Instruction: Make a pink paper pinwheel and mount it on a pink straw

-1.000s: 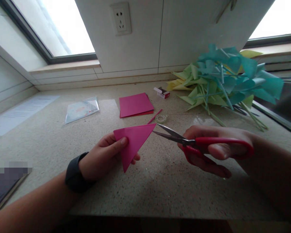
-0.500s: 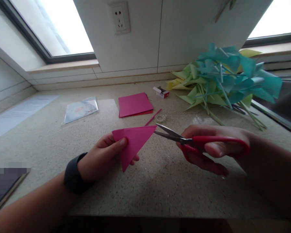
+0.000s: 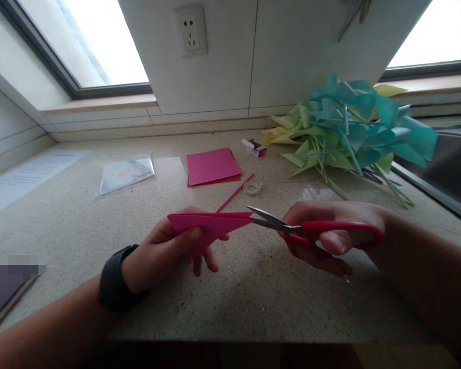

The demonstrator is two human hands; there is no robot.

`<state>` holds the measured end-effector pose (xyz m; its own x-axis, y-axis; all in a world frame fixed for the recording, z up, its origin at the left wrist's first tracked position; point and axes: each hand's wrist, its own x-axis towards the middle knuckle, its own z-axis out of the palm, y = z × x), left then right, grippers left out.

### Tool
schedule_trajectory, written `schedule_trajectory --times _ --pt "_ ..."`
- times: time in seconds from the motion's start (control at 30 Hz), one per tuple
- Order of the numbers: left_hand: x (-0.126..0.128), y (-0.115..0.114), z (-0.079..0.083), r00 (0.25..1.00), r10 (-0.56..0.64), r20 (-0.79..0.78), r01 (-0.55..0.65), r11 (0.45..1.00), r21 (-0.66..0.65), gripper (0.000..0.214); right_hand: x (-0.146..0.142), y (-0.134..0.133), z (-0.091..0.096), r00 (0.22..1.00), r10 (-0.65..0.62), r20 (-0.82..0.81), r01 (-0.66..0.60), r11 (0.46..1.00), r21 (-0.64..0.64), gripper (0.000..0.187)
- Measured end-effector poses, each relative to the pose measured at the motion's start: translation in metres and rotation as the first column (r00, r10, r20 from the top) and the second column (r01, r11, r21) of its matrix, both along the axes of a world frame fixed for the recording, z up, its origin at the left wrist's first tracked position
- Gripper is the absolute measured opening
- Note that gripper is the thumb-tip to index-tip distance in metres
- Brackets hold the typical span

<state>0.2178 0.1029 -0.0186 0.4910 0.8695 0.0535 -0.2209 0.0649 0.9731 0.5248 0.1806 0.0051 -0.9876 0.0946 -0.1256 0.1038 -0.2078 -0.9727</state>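
Note:
My left hand (image 3: 165, 253), with a dark watch on the wrist, pinches a folded pink paper triangle (image 3: 209, 224) held almost flat above the counter, its tip pointing right. My right hand (image 3: 330, 238) grips red-handled scissors (image 3: 315, 230). The metal blades are slightly apart and meet the triangle's right tip.
A stack of pink paper squares (image 3: 212, 166), a pink straw (image 3: 236, 191), a small tape roll (image 3: 252, 188) and a small red-and-white box (image 3: 255, 147) lie behind my hands. A heap of teal and yellow-green paper pinwheels (image 3: 349, 128) fills the right. A plastic sleeve (image 3: 126, 171) and a printed sheet (image 3: 26, 177) lie left.
My left hand tilted the pink triangle from facing me to nearly flat. The scissors moved slightly left and their blades now reach its tip.

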Motion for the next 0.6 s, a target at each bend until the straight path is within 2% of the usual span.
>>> schedule_trajectory --times 0.3,0.6 --pt "-0.0018 -0.0029 -0.0001 1.000 0.017 -0.016 -0.016 1.000 0.020 0.024 -0.0003 0.0025 0.0026 0.996 0.071 0.053 -0.072 0.997 0.021 0.050" --pt "-0.0029 0.0002 0.0033 0.974 0.070 -0.215 -0.017 0.971 0.240 0.026 0.0000 0.0010 0.0048 0.982 0.077 0.174 -0.082 0.996 0.022 0.055"
